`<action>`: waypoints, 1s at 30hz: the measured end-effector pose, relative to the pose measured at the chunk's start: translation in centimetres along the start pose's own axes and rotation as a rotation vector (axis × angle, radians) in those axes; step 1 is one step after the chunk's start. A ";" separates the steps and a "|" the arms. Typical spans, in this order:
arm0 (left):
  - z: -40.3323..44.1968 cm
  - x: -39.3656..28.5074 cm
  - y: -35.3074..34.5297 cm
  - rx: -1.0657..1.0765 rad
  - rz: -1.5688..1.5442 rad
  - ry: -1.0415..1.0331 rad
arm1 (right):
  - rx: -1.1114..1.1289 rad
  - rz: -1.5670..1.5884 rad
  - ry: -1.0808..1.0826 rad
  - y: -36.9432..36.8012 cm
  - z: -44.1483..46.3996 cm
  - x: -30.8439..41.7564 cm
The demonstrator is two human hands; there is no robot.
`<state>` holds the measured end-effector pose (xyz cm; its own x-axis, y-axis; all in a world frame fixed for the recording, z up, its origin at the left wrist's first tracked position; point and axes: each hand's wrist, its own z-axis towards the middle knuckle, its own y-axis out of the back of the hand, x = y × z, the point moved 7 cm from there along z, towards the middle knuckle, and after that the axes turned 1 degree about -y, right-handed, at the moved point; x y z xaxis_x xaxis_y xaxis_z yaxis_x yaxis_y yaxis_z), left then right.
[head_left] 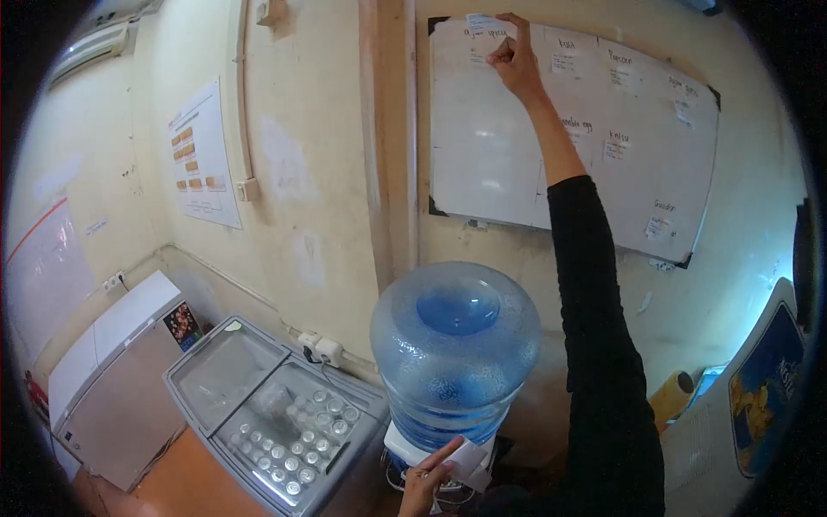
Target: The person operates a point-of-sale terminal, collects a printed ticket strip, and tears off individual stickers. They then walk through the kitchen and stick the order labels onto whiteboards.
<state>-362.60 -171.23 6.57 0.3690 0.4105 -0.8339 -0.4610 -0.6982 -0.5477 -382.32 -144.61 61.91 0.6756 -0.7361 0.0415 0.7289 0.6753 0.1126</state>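
Observation:
My right hand (519, 65) is raised to the top left of the whiteboard (491, 164). Its index fingertip touches the right edge of a small white printed label (479, 23) there. The thumb sits lower, apart from that fingertip, and the other fingers are curled. Down by the water dispenser, my left hand (422, 487) pinches a small white paper piece (466, 459); whether it is one sheet or a stack I cannot tell. Handwritten words and more small labels (564, 62) are spread over the board.
A large blue water bottle (457, 353) stands upright below the board. To its left are a glass-topped freezer (228, 370) with several cans and a white chest freezer (121, 345). A tan roll (672, 398) and a tall panel with a blue label (762, 396) stand at right.

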 end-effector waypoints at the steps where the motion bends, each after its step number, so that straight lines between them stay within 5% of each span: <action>1: -0.1 -0.6 -0.3 -0.001 -0.001 0.003 | 0.002 -0.001 -0.003 0.5 0.3 -0.2; 4: -1.2 -3.1 -1.4 -0.066 0.193 0.077 | 0.213 0.117 -0.041 0.5 -0.4 -0.4; 6: -2.3 -3.3 -3.4 -0.031 -0.456 0.210 | 0.255 0.304 -0.131 0.5 -2.8 0.8; 7: -1.5 -4.0 -2.6 0.026 -0.338 0.044 | 0.297 0.368 -0.164 0.5 -4.7 1.9; 13: -1.6 -6.5 -4.7 0.327 -0.812 -0.083 | 0.728 0.732 -0.346 -0.2 -24.2 21.8; 14: -1.4 -6.5 -4.8 0.268 -0.824 -0.097 | 0.841 0.525 -0.180 -0.1 -27.2 25.2; 16: -0.9 -5.5 -4.5 0.327 -0.961 -0.074 | 0.986 0.477 -0.186 -0.2 -32.4 29.7; 17: -1.2 -5.5 -5.0 0.321 -0.961 -0.071 | 1.010 0.638 -0.370 -0.8 -35.4 30.3; 19: -1.3 -6.8 -6.4 0.296 -0.710 -0.149 | 1.121 0.711 -0.399 -1.9 -39.7 31.1; 23: -3.1 -8.1 -7.3 0.182 -0.613 -0.226 | 1.087 0.340 0.048 -1.0 -39.4 33.1; 24: -3.3 -8.5 -8.1 0.433 -0.998 -0.220 | 1.068 0.296 0.063 -1.1 -38.3 33.0; 26: -3.1 -7.3 -6.8 0.113 -0.589 -0.154 | 0.737 0.169 0.137 0.6 -33.8 32.9; 30: -3.1 -6.2 -5.3 0.116 -0.525 -0.126 | 0.260 -0.183 0.098 2.6 -23.0 28.5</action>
<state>-359.99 -171.89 14.89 0.4771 0.7579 -0.4449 -0.3296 -0.3150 -0.8900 -358.64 -162.81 40.56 0.5527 -0.8277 -0.0969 0.7948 0.4886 0.3599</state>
